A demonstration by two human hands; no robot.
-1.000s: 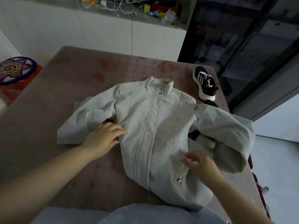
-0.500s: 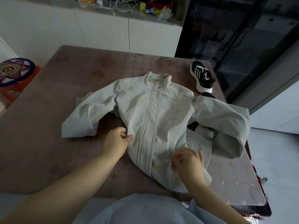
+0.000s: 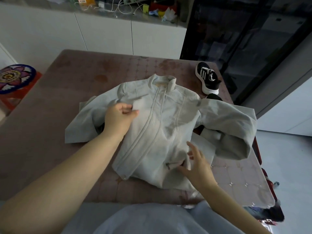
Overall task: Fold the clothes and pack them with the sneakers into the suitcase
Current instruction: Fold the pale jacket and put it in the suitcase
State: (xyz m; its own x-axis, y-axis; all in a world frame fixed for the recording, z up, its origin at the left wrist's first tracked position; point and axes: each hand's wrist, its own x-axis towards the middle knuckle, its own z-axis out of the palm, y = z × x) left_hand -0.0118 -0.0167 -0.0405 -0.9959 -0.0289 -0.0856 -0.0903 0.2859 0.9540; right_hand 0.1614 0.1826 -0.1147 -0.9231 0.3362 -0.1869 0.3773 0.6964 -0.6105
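An off-white zip jacket (image 3: 162,119) lies front-up on the brown table (image 3: 50,132), collar at the far side. My left hand (image 3: 120,115) pinches the jacket's left side fabric, which is pulled in over the chest. My right hand (image 3: 197,164) hovers with spread fingers at the lower right hem, thumb touching the cloth. The jacket's right sleeve (image 3: 236,125) is bent over near the table's right edge. One black sneaker with white stripes (image 3: 208,80) sits at the far right. A second dark sneaker (image 3: 214,97) peeks out from under the sleeve.
A red edge (image 3: 258,149) shows below the table's right side, mostly hidden. A stool with a flower-pattern cushion (image 3: 15,78) stands at the left. White cabinets with a cluttered counter (image 3: 118,9) are behind, and a dark glass cabinet (image 3: 236,39) is at the right.
My left hand took hold of the jacket's left side and carried it up and inward over the chest. My right hand opened and shifted along the lower hem.
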